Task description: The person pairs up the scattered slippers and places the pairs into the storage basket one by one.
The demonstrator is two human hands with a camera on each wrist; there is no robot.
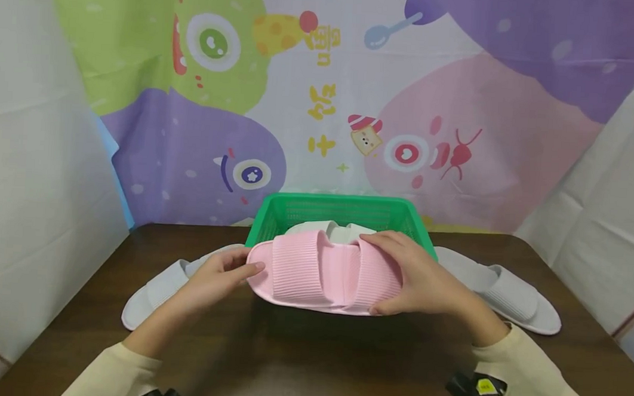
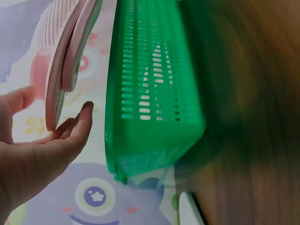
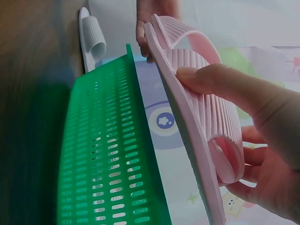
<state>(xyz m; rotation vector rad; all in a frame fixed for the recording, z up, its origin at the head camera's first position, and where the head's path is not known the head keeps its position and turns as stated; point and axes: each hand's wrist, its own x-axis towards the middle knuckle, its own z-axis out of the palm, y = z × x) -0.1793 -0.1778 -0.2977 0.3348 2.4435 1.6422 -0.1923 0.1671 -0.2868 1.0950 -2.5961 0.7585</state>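
A pair of ribbed pink slippers (image 1: 299,269), laid together toe to heel, is held up in front of the green basket (image 1: 262,216). My right hand (image 1: 426,275) grips their right end, its thumb on the near edge and fingers over the far side. In the right wrist view the thumb presses the ribbed strap. At the opposite end my left hand (image 1: 221,277) loosely holds the pair, thumb in front and fingers behind. The left wrist view shows the sole edges of the pink slippers (image 2: 56,89) between thumb and fingers. Pale slippers (image 1: 310,226) lie in the basket, partly hidden.
One pale grey slipper (image 1: 156,288) lies on the brown table (image 1: 297,376) at left, partly behind my left arm. Another pale slipper (image 1: 516,298) lies at right, beyond my right forearm. A cartoon-printed cloth (image 1: 329,175) hangs behind the basket.
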